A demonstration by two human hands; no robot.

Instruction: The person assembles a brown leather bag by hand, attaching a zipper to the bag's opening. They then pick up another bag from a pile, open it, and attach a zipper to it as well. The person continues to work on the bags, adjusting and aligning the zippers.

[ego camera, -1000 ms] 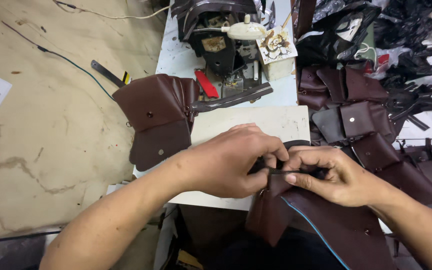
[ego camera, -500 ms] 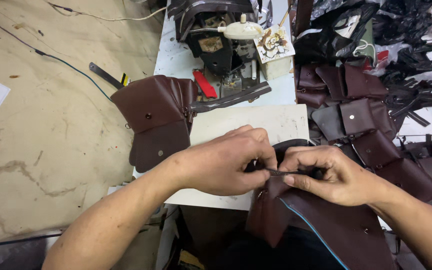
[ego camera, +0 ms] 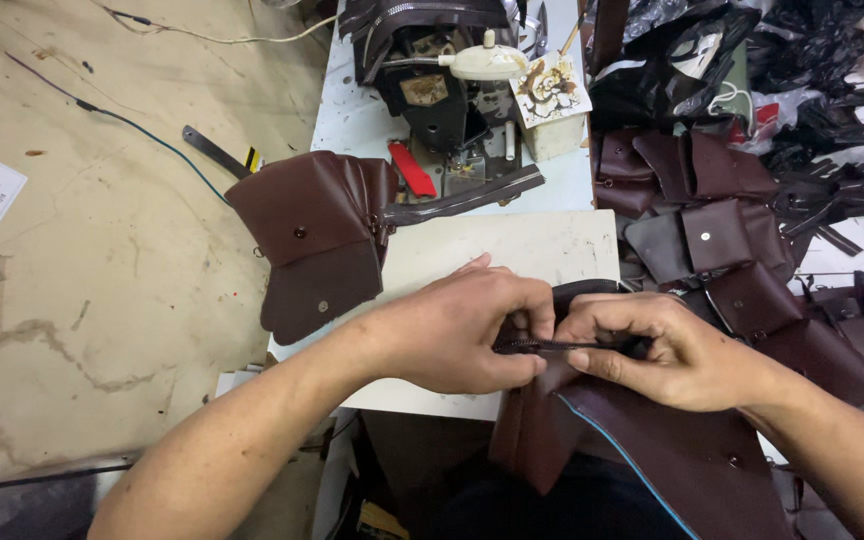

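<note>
Both the left hand (ego camera: 462, 335) and the right hand (ego camera: 667, 350) are pinching a dark zipper strip (ego camera: 562, 345) between closed fingers, working it along the brown leather panel (ego camera: 672, 450) hanging just below them, its seating there looking unfinished.

1. The desk (ego camera: 552, 245) runs from near to far through the middle, with the floor (ego camera: 82, 250) to its left.
2. A sewing machine (ego camera: 442, 75) stands at the far end of the desk.
3. A bag (ego camera: 312, 235) hangs over the desk's left edge, nearer than the machine.
4. A pile of pieces (ego camera: 732, 230) lies right of the desk.
5. At the near edge, the left hand (ego camera: 462, 335) and right hand (ego camera: 667, 350) meet on a zipper (ego camera: 562, 345), above a panel (ego camera: 672, 460) hanging nearest.
</note>
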